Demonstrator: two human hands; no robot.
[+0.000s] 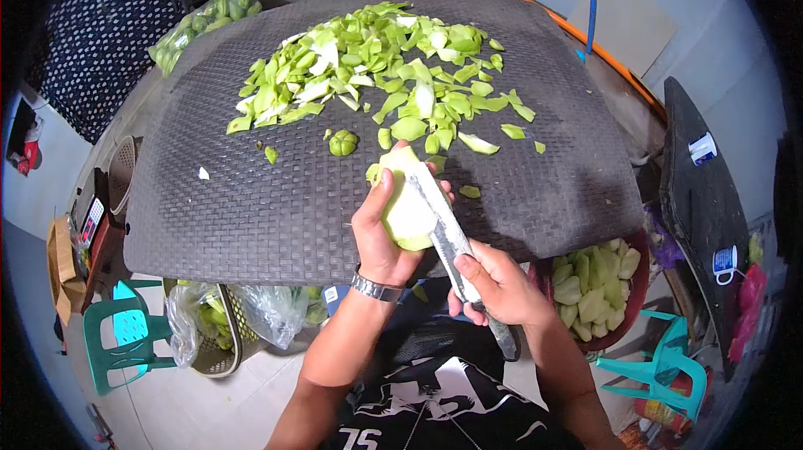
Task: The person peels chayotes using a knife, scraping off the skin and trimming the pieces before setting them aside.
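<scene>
My left hand (pixel 381 237) is wrapped around a pale green peeled fruit (pixel 407 209), holding it above the near part of the table; its exact kind is not certain. A long knife (pixel 443 228), pale along its length with a dark strip, lies slantwise against the fruit's right side. My right hand (pixel 499 287) grips the knife low down, and its dark end (pixel 503 340) sticks out below the fingers. Beyond the hands, a large heap of light green peelings (pixel 360 61) spreads over the woven table (pixel 201 216). A small lobed green piece (pixel 343 143) sits just left of the fruit.
A red tub of peeled fruit (pixel 594 291) stands below the table's right edge. At lower left are a basket (pixel 238 329), plastic bags and a green chair (pixel 125 337). A teal stool (pixel 661 366) and a dark side table with cups (pixel 703 199) are at right. A bag of green fruit (pixel 205 23) sits at far left.
</scene>
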